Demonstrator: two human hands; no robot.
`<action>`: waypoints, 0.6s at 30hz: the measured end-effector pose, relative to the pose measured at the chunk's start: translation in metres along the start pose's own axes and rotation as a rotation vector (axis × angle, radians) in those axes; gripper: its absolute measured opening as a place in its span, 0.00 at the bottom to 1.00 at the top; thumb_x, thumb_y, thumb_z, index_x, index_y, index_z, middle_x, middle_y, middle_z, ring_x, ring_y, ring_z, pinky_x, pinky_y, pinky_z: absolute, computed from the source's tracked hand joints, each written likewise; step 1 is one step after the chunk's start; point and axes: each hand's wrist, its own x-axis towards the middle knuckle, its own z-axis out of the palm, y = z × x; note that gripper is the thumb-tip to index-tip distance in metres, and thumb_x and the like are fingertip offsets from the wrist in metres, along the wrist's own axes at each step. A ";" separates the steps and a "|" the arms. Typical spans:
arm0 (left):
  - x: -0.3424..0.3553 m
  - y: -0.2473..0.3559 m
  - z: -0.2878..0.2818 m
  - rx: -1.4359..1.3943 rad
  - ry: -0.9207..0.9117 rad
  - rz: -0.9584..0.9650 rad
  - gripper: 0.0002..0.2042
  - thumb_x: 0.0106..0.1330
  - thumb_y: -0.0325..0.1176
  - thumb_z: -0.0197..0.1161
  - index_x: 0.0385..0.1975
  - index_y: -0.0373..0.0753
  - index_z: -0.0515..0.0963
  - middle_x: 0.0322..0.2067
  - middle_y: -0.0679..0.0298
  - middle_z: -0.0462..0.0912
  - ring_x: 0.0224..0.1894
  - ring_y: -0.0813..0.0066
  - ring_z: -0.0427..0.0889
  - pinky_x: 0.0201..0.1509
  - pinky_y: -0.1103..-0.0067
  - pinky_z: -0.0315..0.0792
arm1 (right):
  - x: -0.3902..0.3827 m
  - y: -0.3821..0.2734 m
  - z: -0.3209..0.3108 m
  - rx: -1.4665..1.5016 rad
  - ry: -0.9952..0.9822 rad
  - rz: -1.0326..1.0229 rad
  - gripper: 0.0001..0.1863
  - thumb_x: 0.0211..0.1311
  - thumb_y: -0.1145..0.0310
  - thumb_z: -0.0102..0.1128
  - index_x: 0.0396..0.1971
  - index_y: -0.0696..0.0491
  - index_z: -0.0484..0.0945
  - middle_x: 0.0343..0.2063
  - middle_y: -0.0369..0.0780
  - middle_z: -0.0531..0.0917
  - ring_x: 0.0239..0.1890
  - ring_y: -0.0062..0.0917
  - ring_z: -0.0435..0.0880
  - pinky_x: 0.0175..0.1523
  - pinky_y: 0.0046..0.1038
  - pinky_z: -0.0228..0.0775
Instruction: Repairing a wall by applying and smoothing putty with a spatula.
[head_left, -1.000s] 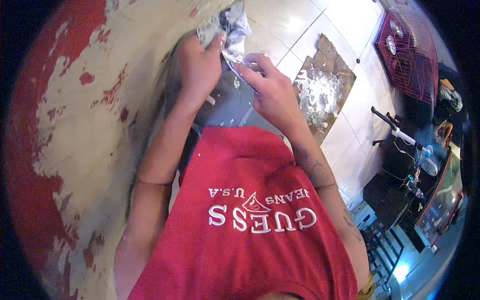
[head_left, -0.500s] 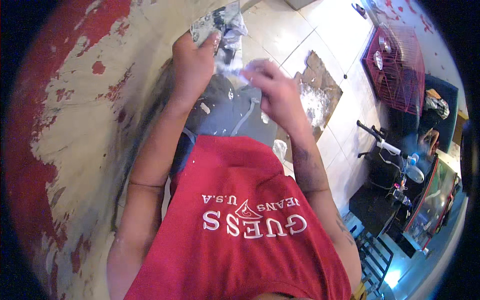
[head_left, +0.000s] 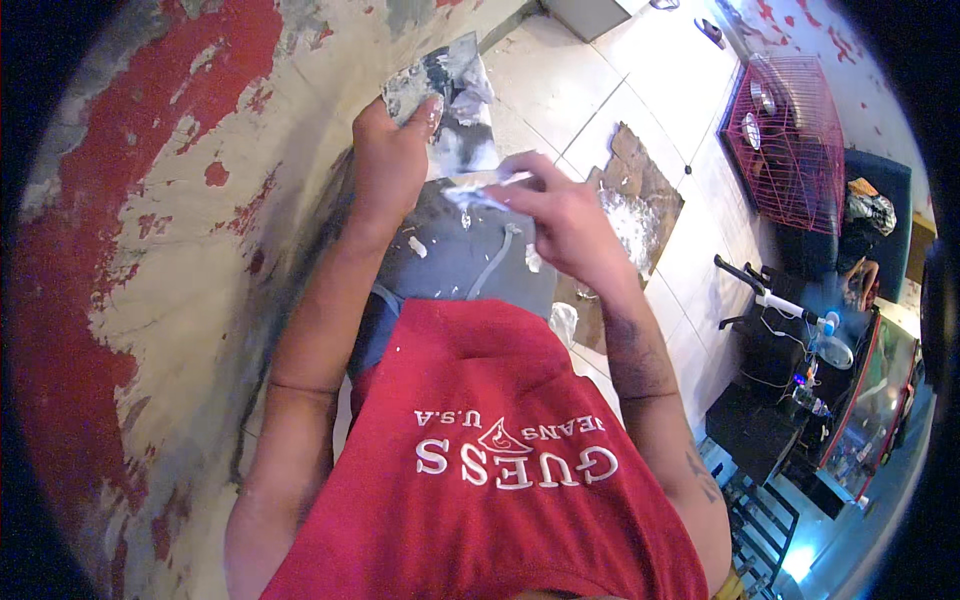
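My left hand [head_left: 392, 165] is closed on a flat, putty-smeared plate [head_left: 450, 105], thumb across its face, just over my grey, white-flecked shorts [head_left: 440, 255]. Close to the plate's lower edge, my right hand [head_left: 565, 220] grips a small, blurred scraper [head_left: 478, 196] coated with white stuff; its exact shape is hard to make out. My red sleeveless shirt [head_left: 490, 370] fills the lower middle.
Peeling red-and-cream wall [head_left: 170, 300] lies left. On the tiled floor [head_left: 700, 310] is torn cardboard [head_left: 635, 235] with white powder. At right are a pink wire cage [head_left: 790, 140], a person's bare limbs [head_left: 858, 285], a white fan [head_left: 830, 348] and a black desk [head_left: 745, 415].
My right hand has moved right and down from the plate with the small scraper. My left hand, still gripping the plate, dipped slightly lower in the picture as the whole view shifted.
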 end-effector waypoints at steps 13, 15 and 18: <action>-0.001 0.007 -0.002 0.048 -0.007 0.089 0.09 0.53 0.25 0.55 0.33 0.29 0.72 0.29 0.55 0.78 0.31 0.69 0.76 0.38 0.77 0.67 | 0.004 0.002 -0.014 -0.047 -0.040 -0.026 0.21 0.39 0.85 0.51 0.35 0.48 0.77 0.33 0.39 0.73 0.30 0.28 0.78 0.33 0.25 0.69; -0.003 0.009 -0.002 0.033 -0.023 0.073 0.09 0.54 0.26 0.55 0.33 0.29 0.72 0.29 0.55 0.78 0.32 0.69 0.76 0.38 0.77 0.67 | 0.014 0.000 -0.032 -0.031 0.130 -0.028 0.19 0.42 0.84 0.53 0.35 0.49 0.77 0.32 0.39 0.73 0.30 0.26 0.78 0.33 0.23 0.68; -0.011 0.022 0.002 0.046 -0.064 0.065 0.09 0.54 0.26 0.54 0.33 0.29 0.72 0.29 0.55 0.78 0.32 0.69 0.76 0.39 0.77 0.67 | 0.026 -0.001 -0.034 -0.086 0.215 -0.021 0.20 0.41 0.87 0.49 0.35 0.50 0.77 0.30 0.39 0.73 0.30 0.27 0.78 0.33 0.23 0.68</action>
